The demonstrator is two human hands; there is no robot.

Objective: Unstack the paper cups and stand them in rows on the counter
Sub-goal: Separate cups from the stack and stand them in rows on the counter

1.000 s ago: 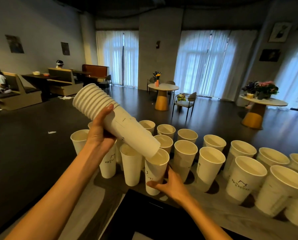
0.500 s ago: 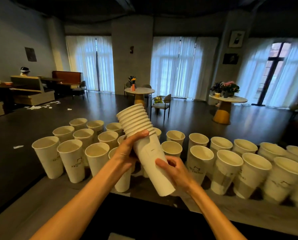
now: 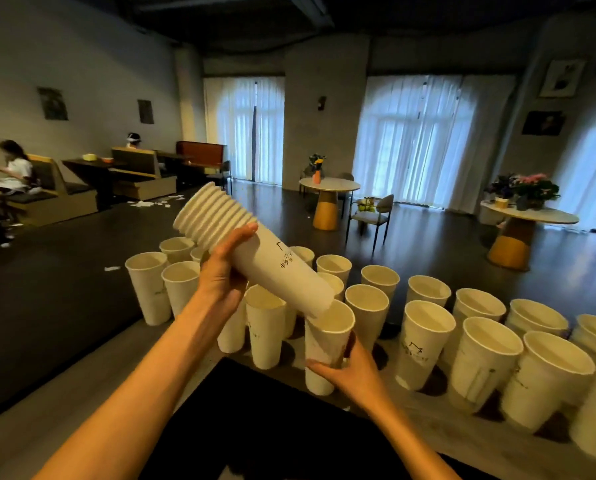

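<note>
The left hand (image 3: 222, 275) gripped the stack (image 3: 251, 259). Under it, the right hand (image 3: 350, 370) held one cup (image 3: 326, 344). Paper cups looked light and squashy, so hold the sides gently.

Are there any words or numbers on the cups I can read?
Stack of cups: dark print and a roof-like line mark, too blurred to read.
Standing cup: the same kind of mark with small print, too blurred.
Wall pictures: no words can be made out.
Nothing readable anywhere.
</note>
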